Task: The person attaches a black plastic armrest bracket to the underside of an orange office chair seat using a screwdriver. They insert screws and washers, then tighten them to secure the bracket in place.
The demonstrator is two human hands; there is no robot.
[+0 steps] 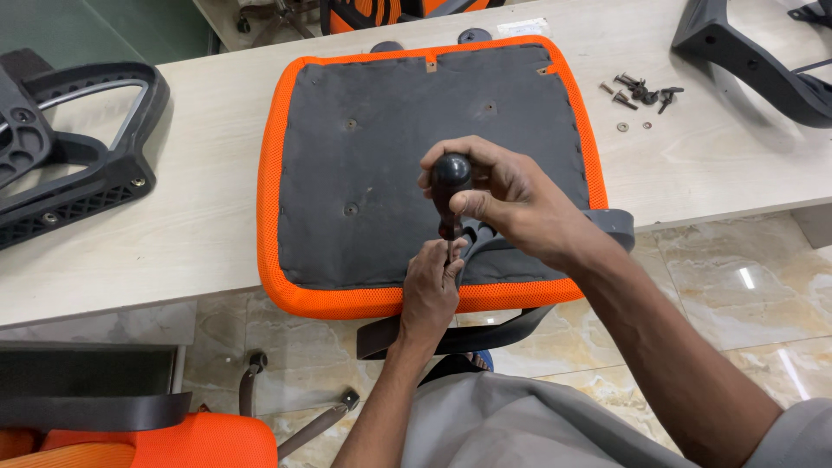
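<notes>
Head view: left hand [431,290] at near edge of upturned orange seat cushion [425,165], fingers pinched narrow around screwdriver shaft at a grey armrest bracket [520,243]. Right hand [503,195] just above, fingers wrapped tight round black screwdriver [450,186] handle, tool upright. Cushion lies underside up on light wooden table [199,217]. Black plastic chair part [69,147] far left; loose screws and washers [641,94] far right.
</notes>
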